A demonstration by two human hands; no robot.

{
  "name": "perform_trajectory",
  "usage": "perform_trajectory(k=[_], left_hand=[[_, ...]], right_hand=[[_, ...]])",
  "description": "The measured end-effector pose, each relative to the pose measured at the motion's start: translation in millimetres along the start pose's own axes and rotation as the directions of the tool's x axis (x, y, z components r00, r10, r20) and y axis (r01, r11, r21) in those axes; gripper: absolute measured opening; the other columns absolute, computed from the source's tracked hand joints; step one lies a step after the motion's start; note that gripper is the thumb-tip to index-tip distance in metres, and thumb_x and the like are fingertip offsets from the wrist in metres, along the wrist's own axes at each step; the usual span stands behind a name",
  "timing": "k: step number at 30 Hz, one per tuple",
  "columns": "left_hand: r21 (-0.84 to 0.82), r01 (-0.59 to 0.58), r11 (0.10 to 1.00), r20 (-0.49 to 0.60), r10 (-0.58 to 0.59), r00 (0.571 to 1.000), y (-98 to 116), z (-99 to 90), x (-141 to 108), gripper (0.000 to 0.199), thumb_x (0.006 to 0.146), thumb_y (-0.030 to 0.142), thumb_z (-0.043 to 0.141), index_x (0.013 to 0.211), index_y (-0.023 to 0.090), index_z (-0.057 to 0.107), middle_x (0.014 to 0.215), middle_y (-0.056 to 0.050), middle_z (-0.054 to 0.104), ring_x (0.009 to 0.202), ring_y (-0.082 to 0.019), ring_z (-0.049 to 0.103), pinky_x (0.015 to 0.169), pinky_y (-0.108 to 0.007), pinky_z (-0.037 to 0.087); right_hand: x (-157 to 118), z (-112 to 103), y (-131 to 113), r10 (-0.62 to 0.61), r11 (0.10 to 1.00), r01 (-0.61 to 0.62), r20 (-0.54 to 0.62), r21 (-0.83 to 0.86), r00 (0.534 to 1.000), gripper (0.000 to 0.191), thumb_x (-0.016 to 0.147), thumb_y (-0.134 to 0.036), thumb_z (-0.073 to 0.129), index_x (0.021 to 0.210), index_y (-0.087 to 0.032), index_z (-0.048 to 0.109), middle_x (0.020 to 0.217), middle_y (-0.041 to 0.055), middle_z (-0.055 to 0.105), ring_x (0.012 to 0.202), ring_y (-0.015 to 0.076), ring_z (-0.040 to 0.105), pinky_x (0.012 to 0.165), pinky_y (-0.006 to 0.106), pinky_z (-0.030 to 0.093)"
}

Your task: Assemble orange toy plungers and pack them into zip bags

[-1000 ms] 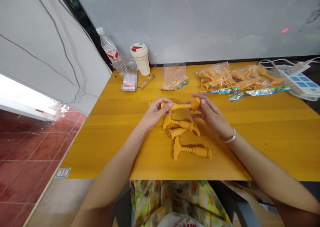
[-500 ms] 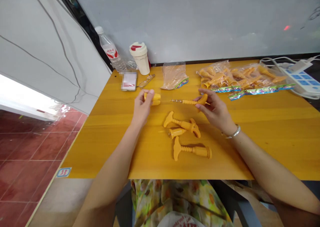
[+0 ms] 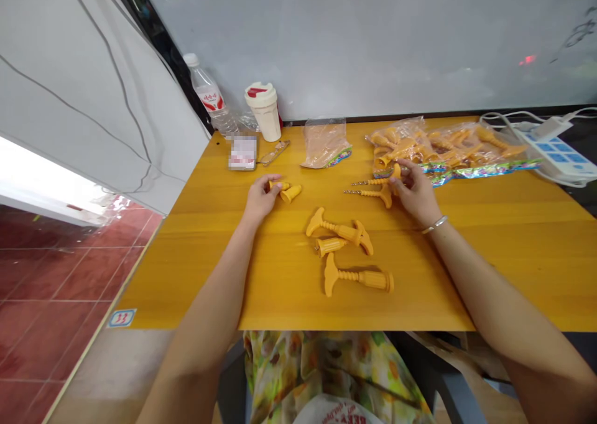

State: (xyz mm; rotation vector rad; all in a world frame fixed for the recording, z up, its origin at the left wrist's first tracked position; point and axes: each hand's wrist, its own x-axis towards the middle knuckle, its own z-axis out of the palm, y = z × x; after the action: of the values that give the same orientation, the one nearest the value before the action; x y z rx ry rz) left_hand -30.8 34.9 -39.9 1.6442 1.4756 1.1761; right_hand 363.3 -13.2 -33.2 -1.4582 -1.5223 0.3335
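At the left, my left hand point(image 3: 262, 196) pinches a small yellow sleeve point(image 3: 278, 186), with a second yellow sleeve point(image 3: 291, 193) lying against it on the table. My right hand point(image 3: 414, 191) has its fingers on the handle of a yellow corkscrew point(image 3: 380, 180). Just in front of that one lies another corkscrew point(image 3: 372, 193), its metal spiral pointing left. Between my forearms are a T-handled corkscrew in its sleeve point(image 3: 342, 231), a short ribbed piece point(image 3: 330, 245) touching it, and another sleeved corkscrew point(image 3: 359, 278) nearer the front edge.
Bags of yellow parts point(image 3: 405, 144) lie at the back right, beside a power strip point(image 3: 562, 153). A flat plastic bag point(image 3: 325, 143), a white cup point(image 3: 265, 113), a water bottle point(image 3: 212, 101), glasses point(image 3: 274, 153) and a blurred flat item point(image 3: 242, 152) stand or lie along the back.
My hands have moved slightly apart, the right one further right. Two sleeves now show separately by my left hand, and two corkscrews lie apart at my right hand.
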Motion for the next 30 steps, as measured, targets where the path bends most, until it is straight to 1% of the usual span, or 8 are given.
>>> perform_trajectory(k=[4,8,14,17,20,23,27,30], left_hand=[[-0.028,-0.010,1.000,0.008,0.010,1.000,4.3,3.5,-1.5,0.033,0.085,0.030,0.062,0.115,0.017,0.069,0.112,-0.010,0.072,0.099,-0.020,0.067,0.096,-0.037,0.051],[-0.098,-0.005,0.995,0.044,0.009,0.999,8.4,6.2,-3.2,0.031,0.087,0.026,0.059,0.116,0.017,0.068,0.123,-0.013,0.071,0.117,-0.023,0.066,0.108,-0.042,0.048],[-0.132,-0.035,0.991,0.025,0.039,0.999,5.9,8.3,-3.3,0.033,0.088,0.032,0.060,0.116,0.016,0.065,0.128,-0.015,0.069,0.122,-0.025,0.065,0.113,-0.045,0.046],[-0.125,-0.058,0.991,0.018,0.061,0.998,4.8,9.2,-3.6,0.034,0.088,0.037,0.061,0.116,0.018,0.065,0.126,-0.014,0.069,0.121,-0.026,0.065,0.112,-0.046,0.046],[-0.097,-0.089,0.991,0.004,0.090,0.996,4.9,9.8,-4.1,0.036,0.087,0.040,0.061,0.115,0.018,0.065,0.125,-0.013,0.069,0.116,-0.026,0.066,0.108,-0.047,0.048],[-0.031,-0.135,0.990,-0.053,0.133,0.990,8.3,9.0,-5.7,0.036,0.088,0.042,0.061,0.116,0.019,0.066,0.123,-0.012,0.069,0.111,-0.025,0.066,0.104,-0.044,0.049],[0.079,-0.221,0.972,-0.071,0.226,0.971,19.6,6.9,-10.3,0.035,0.090,0.044,0.059,0.116,0.021,0.066,0.122,-0.010,0.068,0.112,-0.023,0.064,0.104,-0.041,0.048],[0.137,-0.266,0.954,0.010,0.267,0.964,29.3,7.7,-15.4,0.037,0.092,0.045,0.058,0.119,0.021,0.065,0.122,-0.009,0.067,0.117,-0.023,0.061,0.107,-0.042,0.046]], right_hand=[[-1.2,2.0,4.4,0.019,1.000,-0.019,0.026,-0.015,0.999,0.059,0.086,-0.052,0.061,0.138,-0.023,0.054,0.103,0.0100,0.071,0.088,0.0255,0.069,0.083,0.048,0.060],[-3.8,2.8,0.6,0.023,0.997,-0.020,0.045,-0.076,0.999,0.059,0.087,-0.048,0.061,0.139,-0.023,0.055,0.114,0.0123,0.072,0.104,0.0292,0.069,0.091,0.052,0.059],[-8.8,7.7,-4.2,0.010,0.998,-0.002,0.136,-0.062,0.991,0.068,0.088,-0.054,0.060,0.148,-0.025,0.047,0.143,0.0150,0.059,0.129,0.0346,0.059,0.103,0.058,0.053],[-10.2,9.4,-4.6,-0.029,0.999,0.035,0.158,-0.036,0.987,0.071,0.089,-0.058,0.059,0.151,-0.028,0.042,0.149,0.0136,0.055,0.134,0.0341,0.056,0.108,0.058,0.050],[-10.1,9.7,-3.7,-0.057,0.997,0.063,0.162,-0.033,0.985,0.071,0.090,-0.059,0.058,0.152,-0.029,0.042,0.148,0.0132,0.055,0.133,0.0342,0.057,0.108,0.058,0.051],[-9.6,9.0,-3.0,-0.065,0.996,0.073,0.150,-0.044,0.986,0.070,0.089,-0.059,0.060,0.150,-0.029,0.044,0.144,0.0141,0.058,0.128,0.0340,0.060,0.104,0.058,0.053],[-11.0,8.8,-8.0,-0.045,0.997,0.054,0.146,-0.057,0.988,0.067,0.089,-0.057,0.062,0.147,-0.028,0.048,0.133,0.0147,0.064,0.100,0.0283,0.070,0.091,0.053,0.059],[-13.4,9.6,-16.0,-0.026,0.998,0.035,0.174,-0.048,0.984,0.066,0.089,-0.056,0.062,0.146,-0.026,0.048,0.130,0.0156,0.063,0.084,0.0231,0.070,0.083,0.048,0.061]])
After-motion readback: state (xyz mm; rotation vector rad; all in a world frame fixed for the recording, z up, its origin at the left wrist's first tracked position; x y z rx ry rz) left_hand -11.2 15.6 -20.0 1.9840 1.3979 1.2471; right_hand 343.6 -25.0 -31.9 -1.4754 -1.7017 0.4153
